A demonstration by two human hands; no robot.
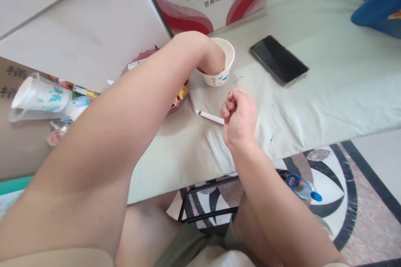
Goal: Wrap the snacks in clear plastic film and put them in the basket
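My left hand (215,59) reaches down into a white paper bowl (217,78) with blue-green prints. The bowl's wall and my wrist hide its fingers. My right hand (239,114) rests on the pale cloth (194,150) in front of the bowl, its fingers curled toward the palm. Whatever those fingers may hold is hidden. Beside them lies a slim white pen-like stick (211,117) with a dark red band and a clear tip. One end of it meets the right hand; I cannot tell whether it is gripped.
A dark phone (278,59) lies right of the bowl. Behind stands a white and red carton (216,8). Under my left arm a reddish dish (183,96) holds wrapped items. Bagged paper cups (46,96) are at left. Below the table edge is a bottle (302,187).
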